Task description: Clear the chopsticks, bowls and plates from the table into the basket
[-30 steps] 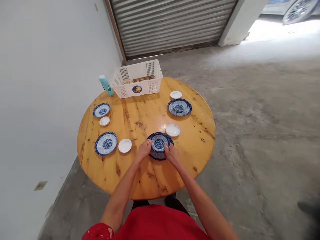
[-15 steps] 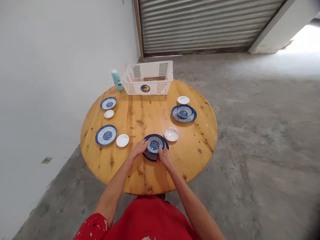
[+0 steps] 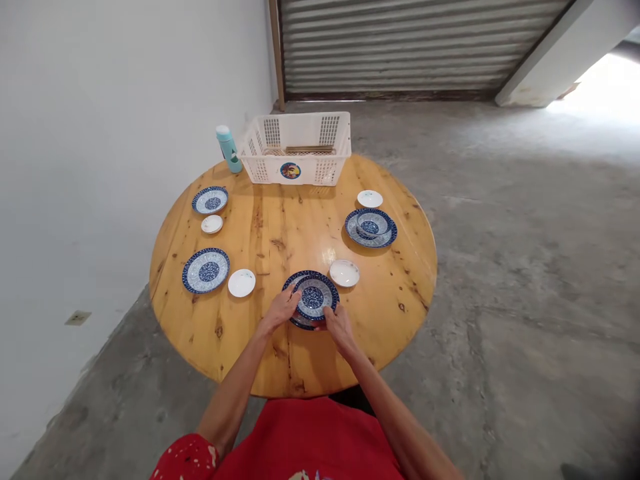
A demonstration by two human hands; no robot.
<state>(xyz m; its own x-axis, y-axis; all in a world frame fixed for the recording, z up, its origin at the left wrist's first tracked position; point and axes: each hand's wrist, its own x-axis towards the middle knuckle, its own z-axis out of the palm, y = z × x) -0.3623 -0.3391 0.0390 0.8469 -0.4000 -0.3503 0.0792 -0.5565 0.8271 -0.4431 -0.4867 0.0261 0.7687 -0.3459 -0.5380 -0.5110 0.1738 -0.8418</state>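
Observation:
Both my hands hold a blue-and-white patterned bowl [image 3: 313, 298] just over a larger blue-rimmed plate [image 3: 301, 322] near the front edge of the table. My left hand [image 3: 281, 309] grips the bowl's left rim, and my right hand [image 3: 341, 328] has its lower right rim. Whether the bowl touches the plate is hard to make out. Just beyond my right hand sits a small white dish [image 3: 345, 273]. Another white dish [image 3: 242, 283] lies left of my left hand, beside a blue-and-white plate [image 3: 206, 271].
Farther right on the round wooden table [image 3: 280, 227] a bowl [image 3: 371, 225] rests on a plate [image 3: 353, 235], with a white dish [image 3: 370, 199] behind. Back left are a plate [image 3: 210, 200] and small dish [image 3: 212, 224]. A white basket [image 3: 313, 171] holding sticks and a turquoise bottle [image 3: 230, 150] stand behind.
The bowl has shifted slightly to the right over the plate, with both hands still on it. The whole view has also moved a little.

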